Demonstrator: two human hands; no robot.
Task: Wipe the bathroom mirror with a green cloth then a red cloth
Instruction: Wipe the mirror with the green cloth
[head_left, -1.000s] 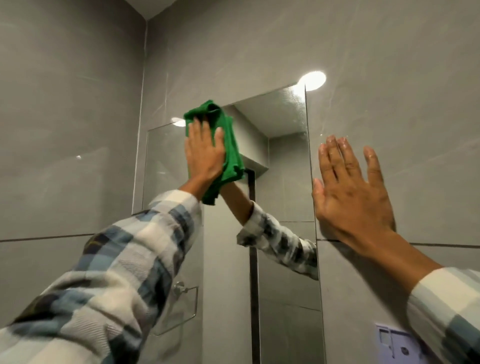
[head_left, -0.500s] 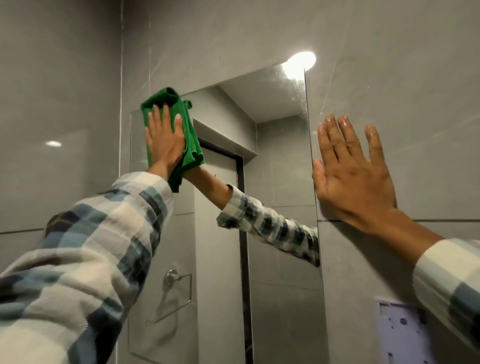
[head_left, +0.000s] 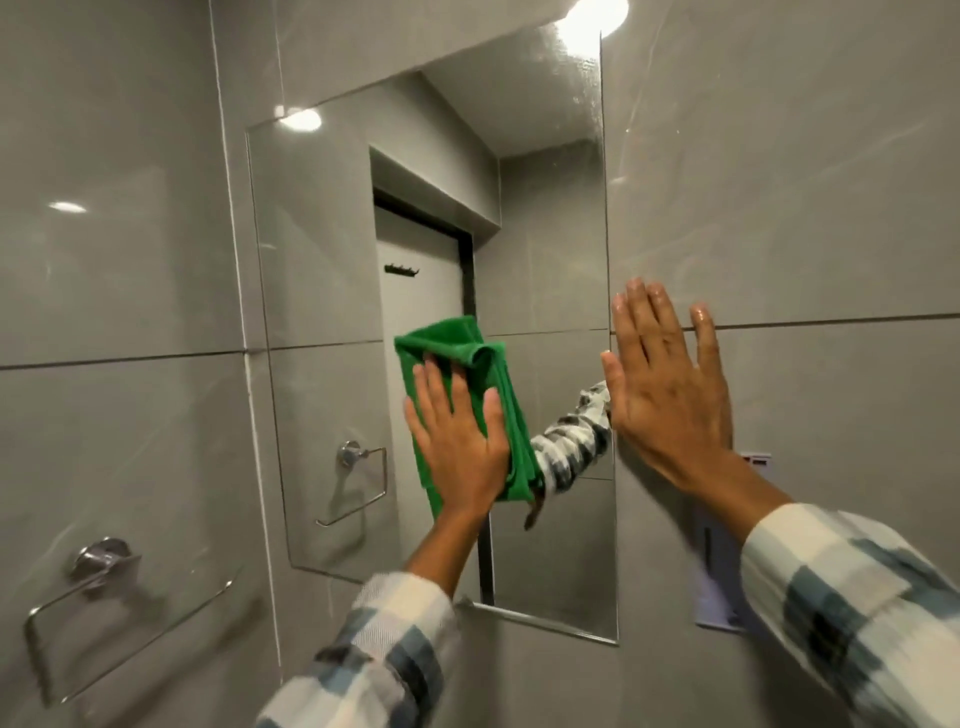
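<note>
A frameless rectangular mirror (head_left: 322, 249) hangs on the grey tiled wall. My left hand (head_left: 460, 441) lies flat on a folded green cloth (head_left: 447, 338) and presses it against the glass at mid height, slightly right of the mirror's centre. My right hand (head_left: 670, 395) rests open and flat on the tile just right of the mirror's right edge, holding nothing. No red cloth is in view. The mirror reflects my plaid sleeve, a door and a ceiling light.
A chrome towel ring (head_left: 98, 571) is mounted on the left side wall near the lower left. A pale lilac plate (head_left: 717, 571) is fixed to the wall under my right forearm. Grey tile surrounds the mirror on all sides.
My left hand has slid the green cloth down and rightward from the mirror's upper left to its middle. My right hand stayed flat on the tile; the view tilted down.
</note>
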